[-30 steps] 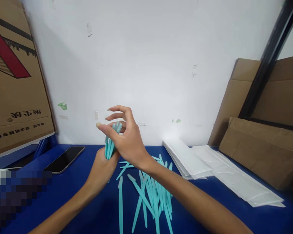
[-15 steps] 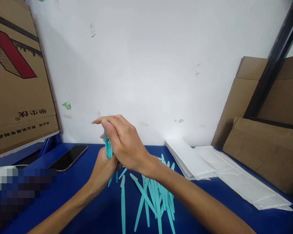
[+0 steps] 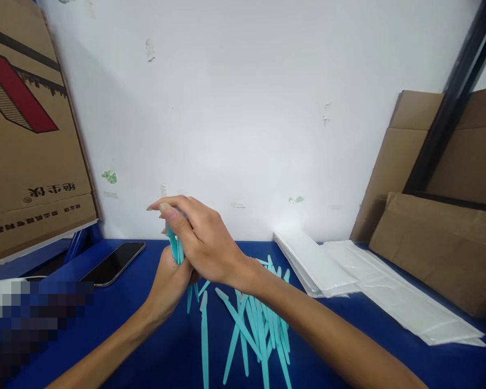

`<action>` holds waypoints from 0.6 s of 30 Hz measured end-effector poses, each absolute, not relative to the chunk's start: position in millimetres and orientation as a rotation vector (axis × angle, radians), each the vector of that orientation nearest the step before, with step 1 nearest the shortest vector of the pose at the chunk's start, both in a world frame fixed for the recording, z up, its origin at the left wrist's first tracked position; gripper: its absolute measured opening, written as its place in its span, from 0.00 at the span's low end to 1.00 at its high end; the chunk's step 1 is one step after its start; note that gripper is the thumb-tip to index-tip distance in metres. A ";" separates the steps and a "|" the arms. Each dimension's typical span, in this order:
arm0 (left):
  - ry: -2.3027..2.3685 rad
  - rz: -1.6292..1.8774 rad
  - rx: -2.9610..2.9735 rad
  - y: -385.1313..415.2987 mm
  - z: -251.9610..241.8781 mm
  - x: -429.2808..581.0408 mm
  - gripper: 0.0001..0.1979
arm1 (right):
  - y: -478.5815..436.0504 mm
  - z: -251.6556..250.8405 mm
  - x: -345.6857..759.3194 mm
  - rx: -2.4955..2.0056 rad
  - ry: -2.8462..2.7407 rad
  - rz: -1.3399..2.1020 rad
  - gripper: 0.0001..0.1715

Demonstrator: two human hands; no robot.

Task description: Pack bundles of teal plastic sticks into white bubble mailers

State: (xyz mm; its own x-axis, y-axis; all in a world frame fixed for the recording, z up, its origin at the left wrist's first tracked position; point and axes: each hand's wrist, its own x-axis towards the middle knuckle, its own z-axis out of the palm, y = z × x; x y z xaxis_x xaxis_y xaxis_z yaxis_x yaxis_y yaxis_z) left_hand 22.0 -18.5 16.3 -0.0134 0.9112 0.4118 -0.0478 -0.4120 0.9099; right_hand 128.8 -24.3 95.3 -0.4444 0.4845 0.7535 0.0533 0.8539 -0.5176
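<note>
A bundle of turquoise eyebrow razors (image 3: 177, 249) stands roughly upright between my two hands. My left hand (image 3: 170, 280) is wrapped round its lower part; some of those fingers are hidden. From the right, my right hand (image 3: 204, 235) curls over the upper part, thumb on the near side and fingers behind, covering most of the razor tops. A few handle ends show beneath the hands. On the blue table (image 3: 162, 356), a loose pile of the same razors (image 3: 263, 324) lies partly under my right forearm, and a single razor (image 3: 204, 340) lies left of it.
A phone (image 3: 115, 263) lies at the left, in front of a large printed cardboard box (image 3: 36, 156). White flat packets (image 3: 316, 265) are stacked at the right beside brown cardboard (image 3: 437, 248). A white wall (image 3: 243, 119) closes off the back.
Both hands still hold the razor bundle. My right hand has shifted slightly left, and the razors in the bundle have tilted, their lower ends now farther right.
</note>
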 end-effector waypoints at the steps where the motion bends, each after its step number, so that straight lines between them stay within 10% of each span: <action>1: 0.947 1.528 1.478 -17.0 14.6 21.3 0.11 | -22.6 94.0 128.4 -0.392 -1.986 0.539 0.17; 18: 1.116 1.426 1.508 -1.8 -30.8 23.5 0.24 | 0.2 73.5 125.6 -0.722 -2.018 0.725 0.27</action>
